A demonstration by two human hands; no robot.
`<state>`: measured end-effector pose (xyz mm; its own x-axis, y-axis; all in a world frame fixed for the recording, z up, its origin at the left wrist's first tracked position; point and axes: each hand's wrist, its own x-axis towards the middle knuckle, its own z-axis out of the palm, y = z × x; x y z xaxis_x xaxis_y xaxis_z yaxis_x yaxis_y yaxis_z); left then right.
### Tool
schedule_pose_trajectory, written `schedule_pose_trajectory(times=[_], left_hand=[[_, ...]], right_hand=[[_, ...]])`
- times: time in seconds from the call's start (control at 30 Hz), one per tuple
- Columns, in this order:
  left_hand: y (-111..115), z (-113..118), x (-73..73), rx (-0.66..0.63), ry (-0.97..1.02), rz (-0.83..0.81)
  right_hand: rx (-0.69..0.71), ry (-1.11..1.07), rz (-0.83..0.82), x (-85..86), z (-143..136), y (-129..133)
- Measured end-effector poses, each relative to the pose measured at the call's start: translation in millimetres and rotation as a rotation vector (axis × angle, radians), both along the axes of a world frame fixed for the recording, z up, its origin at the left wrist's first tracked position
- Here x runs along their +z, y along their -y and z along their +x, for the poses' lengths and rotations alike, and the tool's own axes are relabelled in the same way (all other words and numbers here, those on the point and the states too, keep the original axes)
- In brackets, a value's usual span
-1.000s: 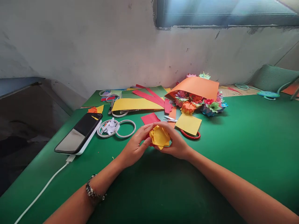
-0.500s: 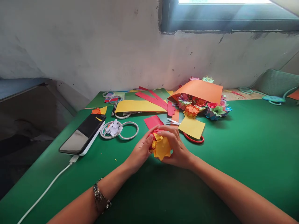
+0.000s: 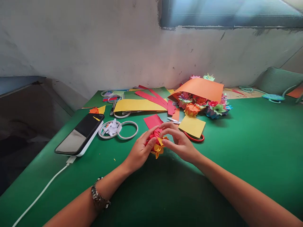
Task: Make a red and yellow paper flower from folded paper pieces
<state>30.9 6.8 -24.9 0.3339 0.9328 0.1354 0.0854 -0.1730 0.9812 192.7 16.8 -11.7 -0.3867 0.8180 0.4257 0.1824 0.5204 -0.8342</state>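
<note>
A folded red and yellow paper piece point(image 3: 157, 148) is between my hands over the green table. My left hand point(image 3: 140, 151) grips it from the left, thumb on its near face and fingers behind. My right hand point(image 3: 180, 143) touches its right side with thumb and fingertips in a pinch. Just behind the hands lies a red paper sheet point(image 3: 151, 121). A yellow paper square point(image 3: 193, 125) rests partly over red-handled scissors point(image 3: 197, 139) to the right.
A phone point(image 3: 80, 134) with a white cable point(image 3: 42, 194) lies left, beside two tape rolls, one with paper scraps point(image 3: 111, 127) in it. Farther back are a yellow sheet point(image 3: 140, 105), an orange sheet point(image 3: 201, 89) and paper flowers point(image 3: 216, 109).
The paper piece has been turned, so more red shows on top and less yellow faces me. My right hand's fingers have shifted up and loosened around it. The view has moved slightly.
</note>
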Motion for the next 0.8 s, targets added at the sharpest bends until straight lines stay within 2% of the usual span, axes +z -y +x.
schedule_pose_trajectory(times=[0.13,0.37,0.6,0.8], left_hand=[[-3,-4,-0.4,-0.034,-0.082,0.084],[-3,-5,-0.3,-0.063,-0.178,0.174],[-2,-4,-1.0,-0.092,-0.214,0.224],[-1,-6,-2.8,-0.156,-0.205,0.250]], right_hand=[[0.044,-0.025,-0.158,3.1,1,0],[0.027,-0.158,-0.395,5.5,-5,7],[-0.018,-0.280,-0.507,4.2,-11,11],[-0.065,-0.299,-0.575,4.6,-13,16]])
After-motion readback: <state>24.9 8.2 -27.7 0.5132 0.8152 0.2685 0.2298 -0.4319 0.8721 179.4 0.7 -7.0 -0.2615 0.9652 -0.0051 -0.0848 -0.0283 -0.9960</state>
